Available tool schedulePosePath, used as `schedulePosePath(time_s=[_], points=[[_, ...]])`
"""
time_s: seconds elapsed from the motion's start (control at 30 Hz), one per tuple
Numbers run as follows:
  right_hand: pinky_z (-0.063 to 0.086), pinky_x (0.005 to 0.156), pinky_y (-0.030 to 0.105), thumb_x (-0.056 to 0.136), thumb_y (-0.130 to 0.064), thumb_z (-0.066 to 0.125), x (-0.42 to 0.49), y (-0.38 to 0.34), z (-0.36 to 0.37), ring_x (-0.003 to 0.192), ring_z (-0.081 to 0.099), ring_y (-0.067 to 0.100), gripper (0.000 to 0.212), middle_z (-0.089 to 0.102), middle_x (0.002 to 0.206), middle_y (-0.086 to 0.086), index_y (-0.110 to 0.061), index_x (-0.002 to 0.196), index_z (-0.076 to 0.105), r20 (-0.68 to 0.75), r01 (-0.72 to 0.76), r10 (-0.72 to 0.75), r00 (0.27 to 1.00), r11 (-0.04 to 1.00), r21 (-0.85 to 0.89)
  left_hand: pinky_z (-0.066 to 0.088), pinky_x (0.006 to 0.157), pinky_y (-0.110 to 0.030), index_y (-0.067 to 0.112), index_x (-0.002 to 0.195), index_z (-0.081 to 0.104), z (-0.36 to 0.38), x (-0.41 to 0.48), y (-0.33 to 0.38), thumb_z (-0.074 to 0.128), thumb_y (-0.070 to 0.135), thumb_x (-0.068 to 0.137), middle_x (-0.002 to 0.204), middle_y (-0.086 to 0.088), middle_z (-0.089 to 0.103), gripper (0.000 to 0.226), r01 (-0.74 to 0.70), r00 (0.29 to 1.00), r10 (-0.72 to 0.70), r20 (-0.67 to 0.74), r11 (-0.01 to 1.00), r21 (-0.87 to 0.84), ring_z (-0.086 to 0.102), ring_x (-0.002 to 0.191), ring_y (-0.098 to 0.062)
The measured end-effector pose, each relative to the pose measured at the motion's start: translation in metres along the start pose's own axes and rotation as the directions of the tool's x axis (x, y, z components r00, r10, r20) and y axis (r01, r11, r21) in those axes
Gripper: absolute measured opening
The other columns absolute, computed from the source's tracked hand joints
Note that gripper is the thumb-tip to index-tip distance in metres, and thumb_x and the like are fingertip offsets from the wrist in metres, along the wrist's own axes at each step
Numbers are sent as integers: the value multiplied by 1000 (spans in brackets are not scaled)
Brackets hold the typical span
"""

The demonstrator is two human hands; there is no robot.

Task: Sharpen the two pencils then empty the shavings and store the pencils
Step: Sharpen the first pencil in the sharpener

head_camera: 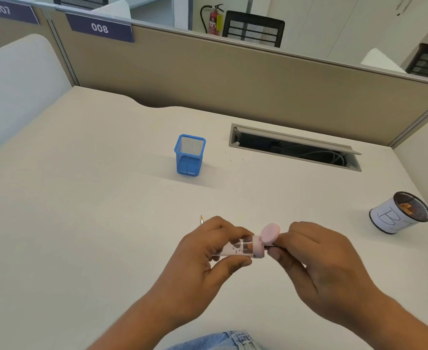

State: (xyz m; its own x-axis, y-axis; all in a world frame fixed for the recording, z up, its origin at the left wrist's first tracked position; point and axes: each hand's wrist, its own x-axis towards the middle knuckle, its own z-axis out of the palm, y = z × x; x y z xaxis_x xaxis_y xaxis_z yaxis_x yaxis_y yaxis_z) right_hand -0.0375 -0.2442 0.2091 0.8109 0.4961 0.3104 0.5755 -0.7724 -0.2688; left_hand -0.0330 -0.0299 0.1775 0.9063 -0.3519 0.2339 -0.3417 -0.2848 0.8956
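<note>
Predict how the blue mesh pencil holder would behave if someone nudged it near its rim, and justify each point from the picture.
The blue mesh pencil holder looks empty and made of thin wire mesh, so it is probably light and would slide easily on the smooth desk. It stands taller than its base is wide, so a push near the rim might tip it. Its square sides suggest it would not roll far.

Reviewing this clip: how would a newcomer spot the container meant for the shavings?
Start at the open cable hatch in the desk and go toward the right edge. The bin stands there, a round black mesh cup wrapped in white paper with handwritten letters, shavings inside. The blue pencil holder is square and unwrapped.
</note>
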Motion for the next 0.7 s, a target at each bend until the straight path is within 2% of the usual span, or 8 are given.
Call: schedulePosePath(time_s=[0.07, 0.13, 0.2, 0.33, 0.4, 0.47, 0.6, 0.7], points=[[28, 47, 21, 97, -47, 46, 5, -8, -1, 51, 31, 8, 36, 38, 56, -11, -32, 66, 56, 108, -220, 197, 974, 936, 276, 37, 71, -8, 27, 111, 67, 1, -1, -4, 65, 26, 89, 95, 19, 56, 23, -38, 999, 39, -25, 998, 59, 55, 83, -4], [18, 49, 23, 88, -64, 52, 8, -11, -2, 48, 22, 11, 50, 29, 51, -9, -25, 57, 54, 379, -587, 449, 809, 621, 520, 41, 77, -13, 25, 115, 65, 2, -2, -9, 62, 30, 91, 101, 20, 56, 24, -91, 995, 94, -13, 983, 160, 55, 90, -4], [12, 54, 28, 78, -63, 61, 11, -9, -4, 50, 16, 17, 49, 23, 50, -4, -20, 56, 58, 606, -766, 470, 642, 354, 536, 45, 80, -19, 25, 117, 63, 3, -4, -12, 58, 32, 92, 105, 18, 55, 27, -127, 992, 126, 19, 969, 214, 55, 93, -6], [22, 49, 26, 86, -60, 55, 7, -7, -8, 52, 26, 16, 40, 36, 57, -2, -23, 78, 67, 524, -639, 382, 761, 583, 502, 47, 77, -21, 29, 113, 65, 2, -4, -12, 63, 30, 91, 102, 18, 57, 22, -64, 998, 61, 32, 992, 111, 58, 91, -9], [35, 52, 27, 92, -52, 51, 1, -3, -6, 56, 40, 14, 27, 56, 68, -7, -30, 89, 66, 352, -452, 312, 883, 770, 451, 47, 72, -23, 32, 110, 66, 1, -3, -11, 65, 30, 89, 98, 15, 58, 21, -22, 999, 19, 33, 998, 67, 59, 87, -13], [43, 53, 29, 97, -44, 47, -2, 4, -4, 62, 47, 12, 23, 57, 76, -11, -31, 89, 64, 167, -209, 177, 970, 958, 197, 42, 69, -16, 32, 107, 68, 0, -1, -9, 66, 28, 88, 95, 13, 58, 20, -4, 1000, 4, 21, 999, 32, 57, 82, -12], [38, 44, 34, 96, -32, 50, -2, 6, 0, 55, 40, 18, 29, 46, 64, -6, -15, 78, 66, 46, -1, 2, 999, 1000, -24, 41, 68, -14, 33, 108, 69, 2, -1, -6, 66, 26, 87, 96, 13, 60, 22, 6, 1000, -6, 5, 1000, -12, 57, 84, -14], [27, 48, 20, 93, -48, 48, 3, -4, -1, 52, 31, 7, 35, 34, 58, -13, -29, 64, 49, 140, -216, 186, 972, 947, 238, 41, 74, -13, 26, 113, 68, 5, -1, -10, 65, 25, 90, 99, 16, 59, 23, -57, 998, 59, -39, 997, 48, 58, 89, -10]])
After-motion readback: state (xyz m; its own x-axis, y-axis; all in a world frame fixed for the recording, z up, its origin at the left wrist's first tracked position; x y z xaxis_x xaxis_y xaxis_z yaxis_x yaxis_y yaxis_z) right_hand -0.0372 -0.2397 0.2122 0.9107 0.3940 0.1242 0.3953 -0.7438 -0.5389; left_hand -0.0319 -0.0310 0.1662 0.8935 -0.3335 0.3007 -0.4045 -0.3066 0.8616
